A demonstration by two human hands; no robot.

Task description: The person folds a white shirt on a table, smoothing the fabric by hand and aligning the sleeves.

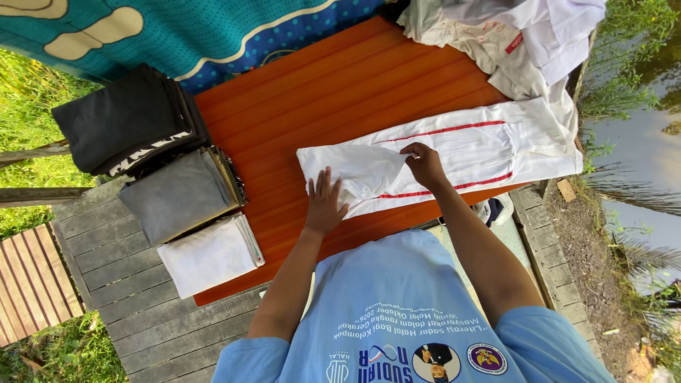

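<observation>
Trousers mid-table, long axis left-right.
Left hand [325, 201] flat, fingers spread, pins near left end of white trousers [454, 159]; right hand [424, 164] pinches the folded flap at middle; rest runs right on the table [319, 92].

Both bare forearms reach forward from pale blue short sleeves. The left hand [324, 202] lies flat, palm down, fingers spread. The right hand [425, 164] is curled, fingertips pinched together, wrist bent slightly inward.
</observation>
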